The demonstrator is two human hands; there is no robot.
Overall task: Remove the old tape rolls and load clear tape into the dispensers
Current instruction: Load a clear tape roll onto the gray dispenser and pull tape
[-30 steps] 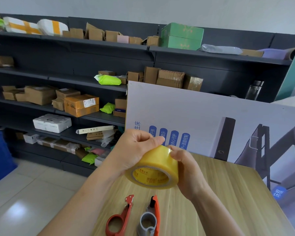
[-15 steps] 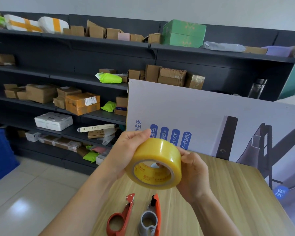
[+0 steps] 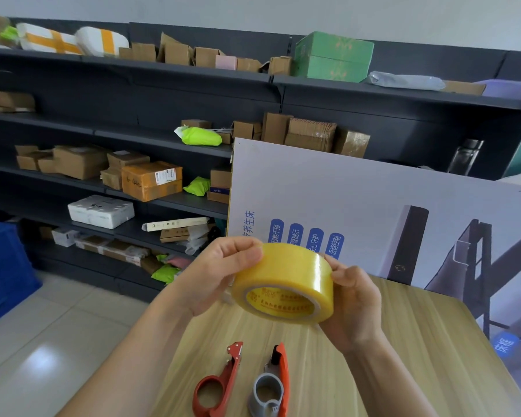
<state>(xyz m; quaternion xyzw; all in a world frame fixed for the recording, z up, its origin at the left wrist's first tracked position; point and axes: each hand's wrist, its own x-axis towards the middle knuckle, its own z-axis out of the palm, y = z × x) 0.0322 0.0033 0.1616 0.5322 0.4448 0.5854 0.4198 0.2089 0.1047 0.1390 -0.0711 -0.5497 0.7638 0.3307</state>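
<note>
A thick roll of clear, yellowish tape [image 3: 286, 275] with a yellow printed core is held in the air above the wooden table [image 3: 418, 341]. My left hand [image 3: 220, 272] grips its left side, thumb and fingers curled over the rim. My right hand [image 3: 352, 299] cups its right side from behind. On the table below lie two tape dispensers: an orange one [image 3: 217, 383] with an empty loop, and an orange-and-grey one [image 3: 271, 386] with a grey hub. Neither dispenser carries a roll.
A large printed board [image 3: 373, 212] stands upright along the table's far edge. Dark shelving [image 3: 163, 136] with cardboard boxes and parcels fills the background. A blue crate [image 3: 3, 266] sits on the tiled floor at left.
The roll has been turned a little between both hands and shifted slightly right. My left fingers moved further over its top. The dispensers have not moved.
</note>
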